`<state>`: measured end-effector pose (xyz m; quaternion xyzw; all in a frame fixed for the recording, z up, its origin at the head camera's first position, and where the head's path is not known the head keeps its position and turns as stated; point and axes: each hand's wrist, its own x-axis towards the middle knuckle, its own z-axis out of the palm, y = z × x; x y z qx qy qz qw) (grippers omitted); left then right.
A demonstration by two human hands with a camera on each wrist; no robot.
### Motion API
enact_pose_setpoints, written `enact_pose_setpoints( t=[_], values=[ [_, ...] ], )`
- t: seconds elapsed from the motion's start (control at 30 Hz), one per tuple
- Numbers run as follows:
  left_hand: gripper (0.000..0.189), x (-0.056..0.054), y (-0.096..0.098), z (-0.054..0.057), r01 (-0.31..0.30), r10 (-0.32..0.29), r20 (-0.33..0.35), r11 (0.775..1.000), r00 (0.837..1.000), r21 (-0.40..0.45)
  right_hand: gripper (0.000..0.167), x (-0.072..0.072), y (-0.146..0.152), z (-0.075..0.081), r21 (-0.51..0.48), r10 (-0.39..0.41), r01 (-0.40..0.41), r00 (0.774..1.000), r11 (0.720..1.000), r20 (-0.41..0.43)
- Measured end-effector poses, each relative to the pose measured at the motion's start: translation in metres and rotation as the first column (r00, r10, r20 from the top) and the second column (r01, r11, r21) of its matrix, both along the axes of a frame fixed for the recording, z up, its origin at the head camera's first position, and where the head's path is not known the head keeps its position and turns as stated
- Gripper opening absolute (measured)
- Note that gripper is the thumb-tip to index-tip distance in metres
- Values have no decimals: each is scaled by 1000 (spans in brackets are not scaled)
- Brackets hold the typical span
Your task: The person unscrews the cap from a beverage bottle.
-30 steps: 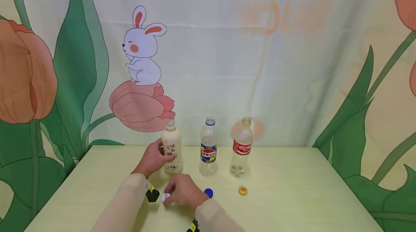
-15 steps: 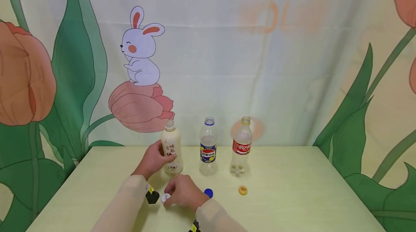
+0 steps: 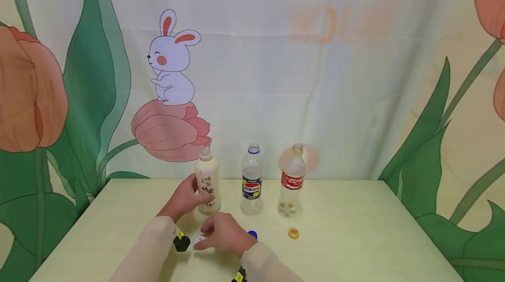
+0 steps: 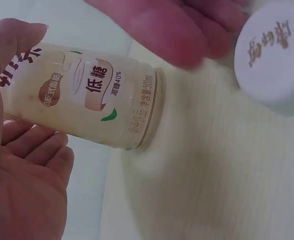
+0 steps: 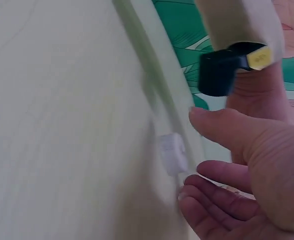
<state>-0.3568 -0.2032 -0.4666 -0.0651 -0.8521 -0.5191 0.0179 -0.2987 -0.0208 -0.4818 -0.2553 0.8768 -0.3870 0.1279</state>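
My left hand [image 3: 182, 196] grips a cream milk tea bottle [image 3: 206, 172], upright and uncapped on the table; the thumb crosses its front label. In the left wrist view the bottle's lower label [image 4: 99, 90] shows between thumb and fingers. Low over the table, my right hand [image 3: 228, 234] hovers at a white bottle cap [image 3: 199, 240]. The right wrist view shows this cap [image 5: 173, 154] on the tabletop, with the thumb and fingers spread apart around it. Printed characters mark the cap's top [image 4: 269, 47] in the left wrist view.
An uncapped Pepsi bottle [image 3: 252, 187] and an uncapped Coca-Cola bottle [image 3: 293, 181] stand to the right of the milk tea bottle. Before them lie a blue cap [image 3: 253, 234], partly behind my right hand, and a yellow cap [image 3: 293, 233]. A printed curtain [image 3: 252, 76] hangs behind the table [image 3: 355, 229].
My right thumb has shifted slightly left and now covers more of the white cap. The milk tea bottle has turned a little in my left hand, so more of its label faces forward.
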Motion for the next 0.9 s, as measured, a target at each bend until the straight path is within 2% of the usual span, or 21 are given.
enact_pose_setpoints(
  t=[0.13, 0.27, 0.33, 0.4, 0.5, 0.63, 0.8, 0.83, 0.9],
  values=[
    [87, 8, -5, 5, 1, -1, 1, 998, 1000, -66, 41, 2, 10, 18, 1, 0, 0, 999, 1000, -43],
    [95, 19, -8, 14, -22, 21, -5, 991, 1000, -130, 37, 9, 25, 41, -30, 6, -10, 989, 999, -148],
    [96, 25, -9, 21, -45, 45, -3, 985, 999, -167, 34, 14, 36, 52, -51, 6, -18, 976, 999, -219],
    [98, 31, -9, 28, -68, 68, -7, 977, 998, -201, 34, 17, 46, 61, -73, -4, -19, 953, 997, -304],
    [100, 39, -11, 37, -90, 83, -37, 964, 996, -252, 36, 21, 64, 71, -115, -36, -17, 894, 993, -446],
    [100, 49, -14, 44, -97, 68, -104, 948, 992, -303, 40, 24, 89, 84, -206, -129, 1, 783, 979, -609],
    [100, 60, -21, 49, -120, 52, -188, 922, 981, -369, 50, 22, 124, 99, -245, -235, 78, 651, 966, -722],
    [101, 62, -22, 50, -129, 53, -205, 918, 977, -374, 53, 21, 131, 102, -235, -247, 103, 629, 966, -738],
    [101, 66, -26, 51, -149, 58, -240, 913, 969, -380, 61, 18, 145, 107, -207, -259, 156, 605, 966, -753]
  ],
)
